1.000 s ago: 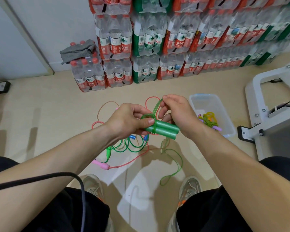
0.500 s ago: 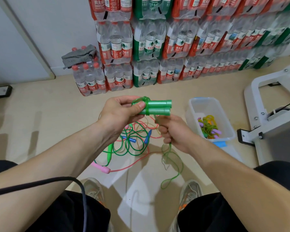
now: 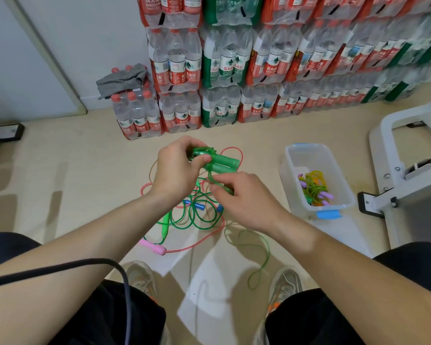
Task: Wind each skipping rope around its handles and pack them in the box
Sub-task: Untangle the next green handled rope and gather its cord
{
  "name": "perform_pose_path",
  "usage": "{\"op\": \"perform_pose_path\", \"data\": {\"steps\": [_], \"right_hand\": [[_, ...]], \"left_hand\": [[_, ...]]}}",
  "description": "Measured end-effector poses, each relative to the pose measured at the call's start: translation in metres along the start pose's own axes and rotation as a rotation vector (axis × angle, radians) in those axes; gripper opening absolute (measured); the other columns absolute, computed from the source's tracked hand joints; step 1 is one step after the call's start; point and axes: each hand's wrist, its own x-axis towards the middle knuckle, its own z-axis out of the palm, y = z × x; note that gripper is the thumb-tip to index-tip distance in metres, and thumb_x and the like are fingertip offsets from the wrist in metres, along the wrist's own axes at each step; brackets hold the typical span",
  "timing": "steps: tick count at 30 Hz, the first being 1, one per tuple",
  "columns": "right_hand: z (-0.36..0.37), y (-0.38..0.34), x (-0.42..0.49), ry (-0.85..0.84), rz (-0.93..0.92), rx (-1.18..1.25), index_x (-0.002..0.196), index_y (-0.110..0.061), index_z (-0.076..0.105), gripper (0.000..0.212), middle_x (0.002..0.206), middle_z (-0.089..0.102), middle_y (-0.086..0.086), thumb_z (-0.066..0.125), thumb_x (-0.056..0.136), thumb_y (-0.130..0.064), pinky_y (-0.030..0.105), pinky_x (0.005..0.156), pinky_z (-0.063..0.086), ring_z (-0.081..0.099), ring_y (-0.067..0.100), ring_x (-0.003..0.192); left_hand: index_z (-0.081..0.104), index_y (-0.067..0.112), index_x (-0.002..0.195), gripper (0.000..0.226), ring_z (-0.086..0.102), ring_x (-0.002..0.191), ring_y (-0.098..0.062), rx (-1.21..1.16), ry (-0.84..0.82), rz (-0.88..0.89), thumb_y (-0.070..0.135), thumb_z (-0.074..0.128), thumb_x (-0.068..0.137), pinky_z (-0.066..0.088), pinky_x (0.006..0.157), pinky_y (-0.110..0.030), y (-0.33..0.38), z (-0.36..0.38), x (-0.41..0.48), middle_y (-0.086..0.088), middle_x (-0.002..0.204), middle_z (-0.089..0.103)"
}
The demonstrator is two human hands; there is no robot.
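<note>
Box [image 3: 290, 168] clear, open; wound ropes [image 3: 314, 188] inside, tangled together.

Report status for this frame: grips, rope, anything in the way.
Left grip holds paired green plastic skipping-rope handles. Right grip pinches their green cord, tail loose on floor. Other ropes tangled below; clear plastic box open.

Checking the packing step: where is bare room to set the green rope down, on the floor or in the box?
Bare floor lies left of the loose ropes and between the bottle packs and the box. The box's far half is free; wound ropes fill its near half. Crowded under the left hand and right hand.
</note>
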Motion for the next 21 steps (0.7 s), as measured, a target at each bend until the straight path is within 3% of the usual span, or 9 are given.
{"op": "perform_pose_path", "data": {"steps": [2,4,6,8,12,14,16,18,21], "right_hand": [[-0.011,0.004,0.006,0.025,-0.031,-0.154,0.079,-0.017,0.064,0.028,0.055,0.046,-0.002,0.054,0.098,-0.034,0.038,0.058,0.034,0.042,0.018,0.058],[-0.023,0.010,0.011,0.050,-0.042,-0.135,0.088,-0.025,0.074,0.017,0.066,0.060,-0.006,0.060,0.096,-0.031,0.032,0.063,0.037,0.050,0.014,0.065],[-0.033,0.016,0.016,0.069,-0.044,0.032,0.087,-0.031,0.075,0.011,0.078,0.070,-0.005,0.067,0.091,-0.025,0.026,0.068,0.044,0.059,0.008,0.071],[-0.040,0.022,0.020,0.058,-0.022,0.226,0.088,-0.024,0.075,0.013,0.077,0.072,-0.002,0.069,0.090,-0.012,0.031,0.072,0.052,0.065,0.012,0.072],[-0.055,0.037,0.024,0.007,0.023,0.448,0.091,-0.013,0.069,0.016,0.074,0.075,0.007,0.066,0.091,0.003,0.033,0.071,0.047,0.063,0.025,0.074],[-0.058,0.046,0.025,-0.007,0.044,0.505,0.091,-0.007,0.067,0.012,0.072,0.074,0.001,0.067,0.091,0.005,0.021,0.068,0.047,0.065,0.013,0.069],[-0.057,0.051,0.025,0.011,0.074,0.558,0.089,-0.005,0.067,0.010,0.069,0.069,-0.005,0.069,0.089,0.005,0.015,0.060,0.044,0.059,0.005,0.060],[-0.055,0.055,0.027,0.039,0.095,0.590,0.083,-0.012,0.070,0.014,0.071,0.067,-0.007,0.070,0.089,0.000,0.020,0.061,0.044,0.056,0.010,0.065],[-0.043,0.055,0.028,0.030,0.196,0.682,0.075,-0.016,0.068,0.023,0.065,0.062,-0.003,0.064,0.092,0.000,0.026,0.056,0.040,0.052,0.014,0.061]], "left_hand": [[0.068,0.024,0.090,0.015,0.060,0.077,-0.005,0.077,-0.065,0.077,0.014,0.077,0.084,0.048,0.075,-0.018,0.002,0.002,-0.002,0.012,0.082,0.066],[0.069,0.023,0.091,0.014,0.062,0.080,-0.011,0.141,-0.121,0.114,0.015,0.077,0.083,0.050,0.078,-0.028,0.002,0.006,-0.005,0.009,0.084,0.067],[0.068,0.024,0.091,0.014,0.065,0.077,-0.014,0.143,-0.186,0.114,0.017,0.078,0.084,0.054,0.076,-0.034,0.000,0.009,-0.005,0.007,0.083,0.068],[0.067,0.025,0.090,0.014,0.068,0.072,-0.014,0.103,-0.246,0.084,0.018,0.078,0.085,0.056,0.075,-0.036,0.000,0.008,-0.004,0.007,0.080,0.070],[0.066,0.030,0.083,0.019,0.068,0.072,-0.020,0.098,-0.385,0.079,0.016,0.078,0.084,0.056,0.076,-0.039,0.008,0.004,0.000,0.004,0.077,0.071],[0.067,0.027,0.082,0.020,0.068,0.074,-0.025,0.025,-0.437,0.051,0.011,0.078,0.084,0.057,0.076,-0.040,0.014,0.002,-0.002,-0.003,0.079,0.072],[0.068,0.021,0.084,0.018,0.068,0.069,-0.018,-0.107,-0.481,-0.003,0.004,0.075,0.086,0.059,0.071,-0.034,0.018,-0.001,-0.004,-0.007,0.079,0.072],[0.068,0.013,0.087,0.017,0.067,0.064,-0.009,-0.288,-0.511,-0.068,-0.004,0.069,0.088,0.056,0.064,-0.022,0.023,-0.005,-0.005,-0.007,0.076,0.071],[0.068,0.006,0.092,0.012,0.069,0.063,-0.015,-0.552,-0.495,-0.195,-0.005,0.063,0.091,0.057,0.059,-0.021,0.024,-0.007,-0.005,-0.012,0.076,0.071]]}}
